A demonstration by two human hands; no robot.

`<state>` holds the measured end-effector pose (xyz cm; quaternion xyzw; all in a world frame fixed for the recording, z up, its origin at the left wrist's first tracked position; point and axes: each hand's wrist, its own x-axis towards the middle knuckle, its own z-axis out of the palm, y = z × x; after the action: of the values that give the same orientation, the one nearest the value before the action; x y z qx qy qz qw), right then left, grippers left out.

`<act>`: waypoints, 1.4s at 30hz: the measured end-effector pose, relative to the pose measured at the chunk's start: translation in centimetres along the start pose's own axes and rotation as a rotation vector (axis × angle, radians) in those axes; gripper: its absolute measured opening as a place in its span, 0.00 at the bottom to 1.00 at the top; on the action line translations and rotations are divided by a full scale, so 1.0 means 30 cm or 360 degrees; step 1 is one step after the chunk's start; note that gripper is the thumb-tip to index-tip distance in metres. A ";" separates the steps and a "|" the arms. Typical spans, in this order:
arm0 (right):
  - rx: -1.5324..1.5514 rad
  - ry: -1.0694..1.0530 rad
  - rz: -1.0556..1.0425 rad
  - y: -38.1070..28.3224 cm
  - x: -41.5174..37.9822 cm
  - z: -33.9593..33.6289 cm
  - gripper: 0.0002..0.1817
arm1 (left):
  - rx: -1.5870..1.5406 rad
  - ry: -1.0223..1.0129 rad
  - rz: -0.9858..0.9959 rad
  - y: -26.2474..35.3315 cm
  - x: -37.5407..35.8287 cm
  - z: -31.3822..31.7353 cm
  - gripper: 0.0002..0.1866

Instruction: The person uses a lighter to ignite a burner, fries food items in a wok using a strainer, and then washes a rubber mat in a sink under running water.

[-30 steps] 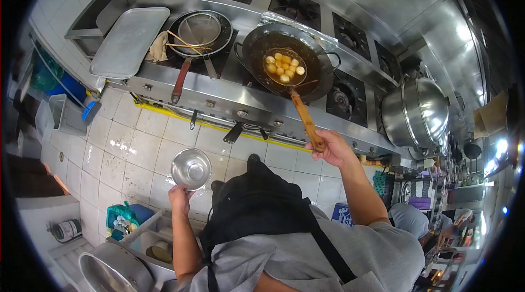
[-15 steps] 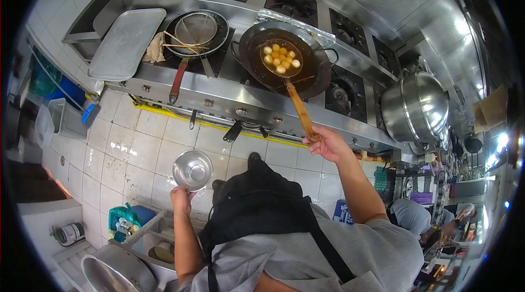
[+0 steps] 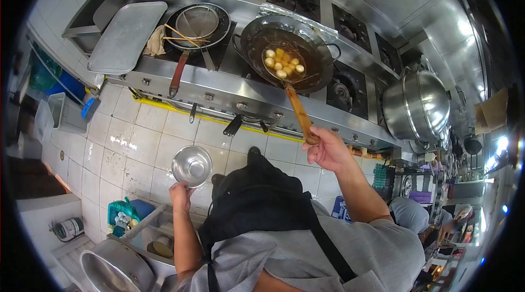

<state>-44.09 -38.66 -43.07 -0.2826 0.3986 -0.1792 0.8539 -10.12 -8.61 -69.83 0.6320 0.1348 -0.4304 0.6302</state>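
My right hand (image 3: 331, 151) is closed around the end of the wooden handle of a skimmer (image 3: 298, 110). Its head lies in the dark oil of a large wok (image 3: 317, 51) on the stove. Round pale-yellow balls (image 3: 281, 66), several of them, sit together in the oil over the skimmer head, some whiter than others. Down at my left, my left hand (image 3: 180, 196) grips the rim of a shiny metal bowl (image 3: 191, 165), held out over the floor. Nothing shows inside that bowl.
Left of the wok, a red-handled pan (image 3: 178, 76) carries a mesh strainer (image 3: 198, 22) and chopsticks (image 3: 183, 38), beside a cloth (image 3: 156, 42) and a metal tray (image 3: 126, 38). A big steel pot (image 3: 415, 106) stands right. Another person (image 3: 410, 215) is at far right.
The skimmer head and the balls have shifted slightly downward in the view, the balls bunching differently. My right hand has moved a little with the handle. The bowl sits slightly higher.
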 end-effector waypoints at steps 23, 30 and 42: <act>0.0386 -0.0167 -0.0034 -0.050 0.131 0.040 0.17 | 0.0118 -0.0041 -0.0002 -0.013 -0.021 0.021 0.05; 0.0269 -0.0061 -0.0013 -0.061 0.164 0.048 0.15 | 0.0038 -0.0052 0.0024 -0.012 -0.047 0.015 0.03; 0.0195 -0.0049 -0.0032 0.001 0.240 -0.040 0.18 | -0.0021 -0.0011 0.0027 -0.030 -0.062 -0.008 0.05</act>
<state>-40.56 -42.86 -47.90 -0.2365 0.3710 -0.2075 0.8737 -11.77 -7.54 -69.16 0.6275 0.1300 -0.4264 0.6384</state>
